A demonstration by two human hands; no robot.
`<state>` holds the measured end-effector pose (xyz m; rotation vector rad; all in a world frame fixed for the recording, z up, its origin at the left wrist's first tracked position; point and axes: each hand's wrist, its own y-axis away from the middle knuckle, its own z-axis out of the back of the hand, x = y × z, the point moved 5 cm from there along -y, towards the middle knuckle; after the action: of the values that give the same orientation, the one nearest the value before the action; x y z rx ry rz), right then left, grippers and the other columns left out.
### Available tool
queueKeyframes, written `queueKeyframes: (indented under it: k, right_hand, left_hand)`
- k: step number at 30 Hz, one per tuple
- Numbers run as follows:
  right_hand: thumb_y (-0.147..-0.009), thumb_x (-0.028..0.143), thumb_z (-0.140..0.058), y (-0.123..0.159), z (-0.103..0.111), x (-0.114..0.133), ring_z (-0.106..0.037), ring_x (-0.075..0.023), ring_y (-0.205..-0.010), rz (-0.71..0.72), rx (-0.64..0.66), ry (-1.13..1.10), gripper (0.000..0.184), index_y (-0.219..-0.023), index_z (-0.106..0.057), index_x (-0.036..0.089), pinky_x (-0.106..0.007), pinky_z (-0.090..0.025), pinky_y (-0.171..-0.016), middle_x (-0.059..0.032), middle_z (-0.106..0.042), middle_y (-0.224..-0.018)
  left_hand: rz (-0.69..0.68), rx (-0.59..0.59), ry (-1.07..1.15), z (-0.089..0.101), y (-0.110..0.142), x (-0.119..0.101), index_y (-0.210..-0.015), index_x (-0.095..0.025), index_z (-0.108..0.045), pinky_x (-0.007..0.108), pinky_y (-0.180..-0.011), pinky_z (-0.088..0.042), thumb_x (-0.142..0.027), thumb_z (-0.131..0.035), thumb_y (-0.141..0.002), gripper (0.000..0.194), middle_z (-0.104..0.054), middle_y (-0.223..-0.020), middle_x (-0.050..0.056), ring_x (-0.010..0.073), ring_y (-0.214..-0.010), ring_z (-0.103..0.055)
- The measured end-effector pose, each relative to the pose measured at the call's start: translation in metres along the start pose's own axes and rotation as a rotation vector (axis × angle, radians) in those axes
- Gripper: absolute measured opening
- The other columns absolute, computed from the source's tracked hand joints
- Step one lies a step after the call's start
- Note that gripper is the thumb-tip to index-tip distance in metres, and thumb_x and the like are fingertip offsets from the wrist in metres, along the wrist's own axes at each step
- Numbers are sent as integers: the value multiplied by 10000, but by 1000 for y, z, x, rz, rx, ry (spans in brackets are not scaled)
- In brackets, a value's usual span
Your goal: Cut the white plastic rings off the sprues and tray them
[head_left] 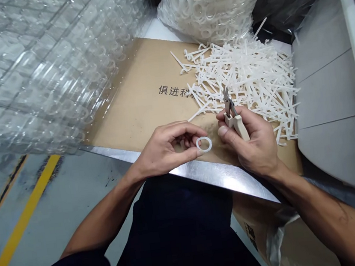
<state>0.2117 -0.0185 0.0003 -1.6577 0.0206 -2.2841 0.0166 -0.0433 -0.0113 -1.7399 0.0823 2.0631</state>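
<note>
Handwork at a steel-edged bench: the person's left hand [166, 149] curls nearly closed, a white plastic ring [210, 142] pinched at the thumb and fingertips above a cardboard sheet [137, 99], while the right hand [250, 145] closes around the cream handles of small pliers [241, 128], their metal nose pointing up and away from the palm. Just beyond the pliers lies a loose heap of white plastic strips [248, 77], with a clear bag of white plastic rings [210, 4] behind it and a tall stack of clear moulded trays [36, 68] to the left. The greatest risk appears to be a slip: with so light a pinch, the small ring could spring free and vanish among the strips, and the pliers' metal nose, so close to the left fingers, could nick skin. Loose strips near the steel edge [201, 169] could also be brushed to the floor by a careless forearm. Black characters printed on the cardboard read "俱进", followed by what may be "科" at the heap's edge; a dark marking on cardboard below the bench [251, 236] is too oblique to read.
</note>
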Motion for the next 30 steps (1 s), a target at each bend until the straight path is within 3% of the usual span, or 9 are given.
queueKeyframes:
  k: [10, 25, 30]
  right_hand:
    - [-913, 198, -686, 2, -1, -3, -647, -131, -734, -37, 34, 38, 183, -1095, -679, 192, -267, -513, -642, -18, -716, -950]
    - [-907, 189, -690, 3, -1, -1, -647, -134, -718, -20, 29, 62, 171, -1077, -684, 210, -264, -528, -644, 0, -703, -891]
    - [-905, 211, -694, 3, -1, 0, -662, -147, -745, -7, 27, 81, 171, -1075, -682, 215, -271, -543, -666, -14, -718, -923]
  left_hand:
    - [1, -11, -21, -1, -1, -4, -1080, -145, -751, 228, -682, -536, -99, -764, -835, 250, -714, -910, 48, 118, -772, -649]
    - [-5, 1, 7, -1, 0, -1, -1058, -147, -748, 237, -693, -537, -198, -808, -856, 217, -712, -939, 61, 123, -786, -644]
    - [-52, -25, -85, -1, -1, -4, -1029, -154, -737, 233, -678, -516, -245, -808, -871, 195, -702, -893, 45, 118, -763, -631]
